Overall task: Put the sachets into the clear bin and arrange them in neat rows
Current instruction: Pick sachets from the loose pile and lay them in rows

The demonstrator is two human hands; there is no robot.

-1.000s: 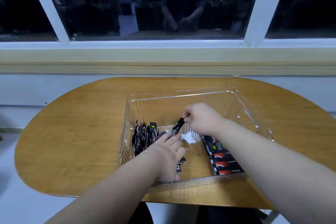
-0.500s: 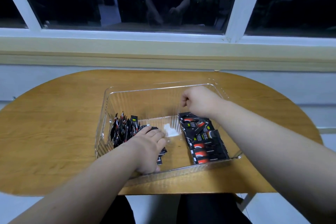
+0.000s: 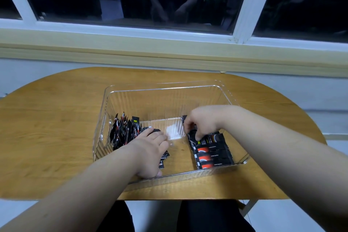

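A clear ribbed bin (image 3: 162, 88) stands on the wooden table (image 3: 52, 137). Black sachets with red and white marks fill two places in it: a bunch standing on edge at the left (image 3: 125, 131) and a flat row along the right side (image 3: 211, 153). My left hand (image 3: 150, 153) lies palm down on loose sachets near the bin's front, fingers straight. My right hand (image 3: 202, 121) reaches down at the far end of the right row, its fingers curled and pinching a sachet there.
The table's rounded ends and front edge are close to the bin. A wall with a window sill (image 3: 169, 49) and dark panes rises just behind the table. My legs show below the front edge.
My right hand carried a sachet from the bin's middle to the right side and lowered onto the far end of the right row. The left hand stayed on the loose sachets.
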